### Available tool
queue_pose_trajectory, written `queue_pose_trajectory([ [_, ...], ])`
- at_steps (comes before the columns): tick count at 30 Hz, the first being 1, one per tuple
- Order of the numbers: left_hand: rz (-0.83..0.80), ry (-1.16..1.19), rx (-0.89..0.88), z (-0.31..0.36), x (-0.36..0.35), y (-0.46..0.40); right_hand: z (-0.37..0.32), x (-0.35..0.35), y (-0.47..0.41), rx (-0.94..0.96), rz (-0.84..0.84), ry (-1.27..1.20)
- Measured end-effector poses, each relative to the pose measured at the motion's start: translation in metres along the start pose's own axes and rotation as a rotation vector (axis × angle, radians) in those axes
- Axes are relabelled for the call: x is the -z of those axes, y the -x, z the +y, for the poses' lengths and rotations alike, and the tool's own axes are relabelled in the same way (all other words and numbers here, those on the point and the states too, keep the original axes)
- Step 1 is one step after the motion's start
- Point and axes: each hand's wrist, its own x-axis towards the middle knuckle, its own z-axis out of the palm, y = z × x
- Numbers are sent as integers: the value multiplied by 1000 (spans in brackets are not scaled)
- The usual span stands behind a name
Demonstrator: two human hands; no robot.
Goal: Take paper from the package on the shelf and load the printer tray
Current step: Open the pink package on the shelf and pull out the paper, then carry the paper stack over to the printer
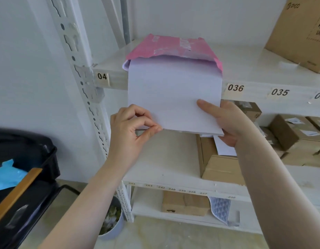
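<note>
The near left corner of a stack of white paper [174,97] is pinched between the thumb and curled forefinger of the left hand [130,128]. The near right corner is gripped by the right hand [225,121], with the thumb laid flat on the smooth top sheet and the fingers tucked beneath the stack. The stack is a flat, crisp-edged rectangle, drawn partway out past the shelf's front edge, its far end still inside a pink wrapper [173,47]. The wrapper is thin, creased paper, torn ragged along its open mouth, and lies on the white metal shelf [249,69], whose front lip carries small numbered labels. A slotted white upright [80,69] is seen at the left. Brown cardboard boxes [297,133] are stacked on the shelf below, and a black plastic bin [29,159] stands lower left.
</note>
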Motion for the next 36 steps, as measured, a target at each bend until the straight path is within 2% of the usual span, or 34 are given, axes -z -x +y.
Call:
queue_pose_trajectory([
  [3,-42,120,165,9,7,9,10,-1,3,33,16,-35],
  [6,172,82,330,8,17,0,13,-2,4,60,17,-32],
  [7,230,89,435,2,20,-7,14,-2,4,69,18,-30],
  [8,215,160,569,-1,22,-14,14,-2,4,76,17,-28],
  [10,27,448,829,-6,25,-28,15,-2,5,88,17,-17],
  [12,-197,647,941,-11,26,-35,17,-2,7,91,19,-8],
  [14,-320,702,931,-13,27,-35,21,-3,11,85,28,-9],
  [19,-446,739,870,-18,39,-23,38,-10,27,90,62,21],
  [23,-562,799,898,-22,62,-6,61,-29,55,94,117,34],
  [28,-640,796,973,-25,87,27,99,-61,101,30,209,51],
  [32,-684,926,1022,-27,99,63,131,-78,150,34,280,78],
  [36,-689,794,1000,-16,81,109,161,-78,200,-7,373,33],
])
